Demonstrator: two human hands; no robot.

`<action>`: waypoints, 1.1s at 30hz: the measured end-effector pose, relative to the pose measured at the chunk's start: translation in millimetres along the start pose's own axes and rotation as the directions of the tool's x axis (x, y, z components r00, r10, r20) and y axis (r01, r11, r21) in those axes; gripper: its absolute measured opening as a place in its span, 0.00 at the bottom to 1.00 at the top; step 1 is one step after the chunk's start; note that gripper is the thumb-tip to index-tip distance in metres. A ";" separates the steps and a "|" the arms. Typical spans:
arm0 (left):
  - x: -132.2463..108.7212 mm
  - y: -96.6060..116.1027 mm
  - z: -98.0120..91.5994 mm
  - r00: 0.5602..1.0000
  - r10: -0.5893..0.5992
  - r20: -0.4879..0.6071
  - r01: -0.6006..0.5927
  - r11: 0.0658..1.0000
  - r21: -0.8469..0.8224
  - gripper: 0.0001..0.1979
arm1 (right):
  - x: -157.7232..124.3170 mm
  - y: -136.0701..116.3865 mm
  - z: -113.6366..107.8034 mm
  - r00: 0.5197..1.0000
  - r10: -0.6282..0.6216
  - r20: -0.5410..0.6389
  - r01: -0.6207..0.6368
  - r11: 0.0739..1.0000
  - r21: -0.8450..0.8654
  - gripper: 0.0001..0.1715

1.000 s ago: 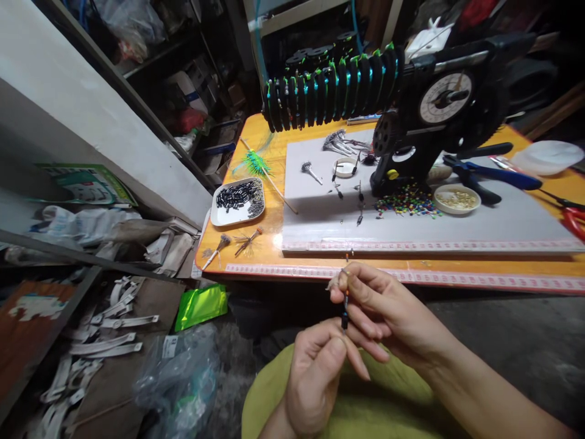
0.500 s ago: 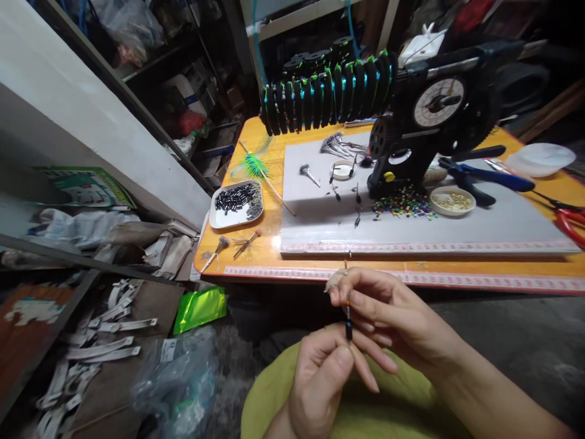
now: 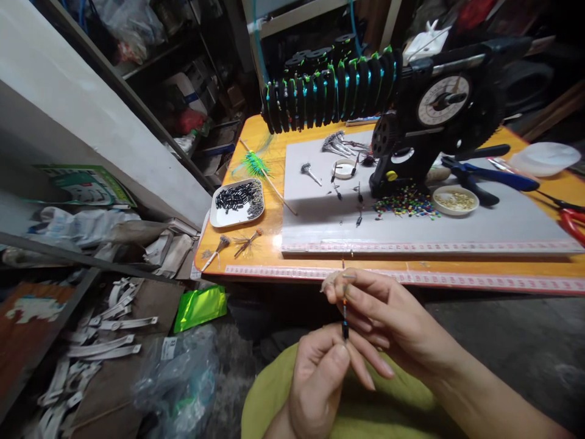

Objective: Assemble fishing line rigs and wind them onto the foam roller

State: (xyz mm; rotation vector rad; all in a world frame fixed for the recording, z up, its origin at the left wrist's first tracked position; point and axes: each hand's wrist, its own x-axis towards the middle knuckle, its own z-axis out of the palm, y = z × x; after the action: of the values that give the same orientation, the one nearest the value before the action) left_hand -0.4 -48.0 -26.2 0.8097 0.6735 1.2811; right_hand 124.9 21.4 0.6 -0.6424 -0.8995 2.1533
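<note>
Both of my hands work close together below the front edge of the orange table (image 3: 274,256). My right hand (image 3: 388,317) pinches the top of a thin line that carries small beads and a short black tube (image 3: 345,329), with a pale tuft at the fingertips. My left hand (image 3: 320,378) is closed below it, thumb and forefinger pinched at the lower end by the black tube. The line hangs roughly upright between the two hands, over my yellow-green lap.
A grey board (image 3: 457,228) on the table holds a heap of coloured beads (image 3: 404,204), a small dish (image 3: 454,200), blue pliers (image 3: 493,174) and a black winder with a row of spools (image 3: 333,91). A white tray of black tubes (image 3: 237,201) sits at the left. Clutter and bags cover the floor at the left.
The hands have stayed almost in place; the right hand has shifted slightly and the black tube now sits a little higher than half a second ago.
</note>
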 end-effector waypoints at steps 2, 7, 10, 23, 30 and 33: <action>0.4 0.2 1.9 1.000 0.003 0.007 -0.003 0.998 -0.060 0.21 | -0.6 0.1 -3.4 0.998 0.017 0.055 -0.015 1.000 -0.023 0.14; 1.8 2.8 4.9 0.999 0.003 0.041 0.001 0.993 -0.117 0.20 | -0.8 0.5 -4.7 0.998 0.003 0.067 -0.001 1.000 -0.024 0.11; 1.8 3.7 3.7 1.000 -0.010 0.028 0.012 0.995 -0.097 0.20 | 0.0 1.4 -1.5 1.000 0.014 0.005 -0.014 1.000 0.021 0.12; 0.6 1.6 1.4 1.000 -0.015 -0.001 0.015 0.990 -0.141 0.20 | -1.2 4.6 -5.4 0.998 0.045 0.054 -0.042 0.998 -0.050 0.13; 1.4 -1.9 1.5 1.000 -0.017 0.018 0.020 0.990 -0.143 0.19 | -4.7 5.0 -0.5 0.999 0.000 0.043 0.000 1.000 0.010 0.12; 1.8 -0.8 0.6 1.000 -0.020 0.018 0.022 0.990 -0.141 0.19 | -4.6 4.5 3.0 1.000 -0.001 0.008 0.001 1.000 0.007 0.13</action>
State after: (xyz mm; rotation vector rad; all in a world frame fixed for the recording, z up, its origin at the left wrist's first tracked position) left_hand 0.8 -46.4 -26.5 0.6950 0.5698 1.2862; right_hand 124.0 14.4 -0.1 -0.6300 -0.8962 2.1593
